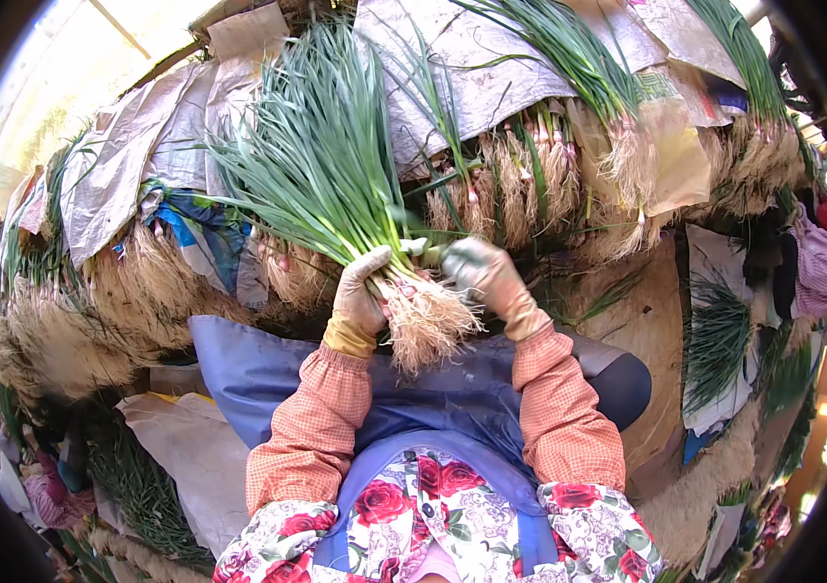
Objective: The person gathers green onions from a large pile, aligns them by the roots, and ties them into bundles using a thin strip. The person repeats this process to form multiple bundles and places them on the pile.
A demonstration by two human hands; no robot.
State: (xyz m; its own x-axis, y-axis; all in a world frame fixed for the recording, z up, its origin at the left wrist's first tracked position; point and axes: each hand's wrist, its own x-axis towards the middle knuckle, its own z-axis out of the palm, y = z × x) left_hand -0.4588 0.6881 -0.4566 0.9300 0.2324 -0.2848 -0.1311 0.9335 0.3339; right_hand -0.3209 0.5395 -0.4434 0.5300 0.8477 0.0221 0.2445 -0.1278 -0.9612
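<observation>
A thick bunch of young garlic plants (340,160), with long green leaves and pale hairy roots, is gripped near its bulbs by my left hand (362,295) in a dirty pale glove. The roots (428,321) hang over my lap, and the leaves fan out away from me. Just right of the stems, my right hand (483,277), gloved too, is blurred with its fingers curled. A whitish scrap (413,246) lies against the stems between the hands; whether my right fingers hold it or a stalk cannot be made out.
A long heap of rooted garlic plants (530,167) stretches across in front, partly under pale woven sacks (464,80). Another bunch (625,138) rests on top at right. A blue apron (457,393) covers my lap. Loose leaves (716,342) lie at right, and other people are at both edges.
</observation>
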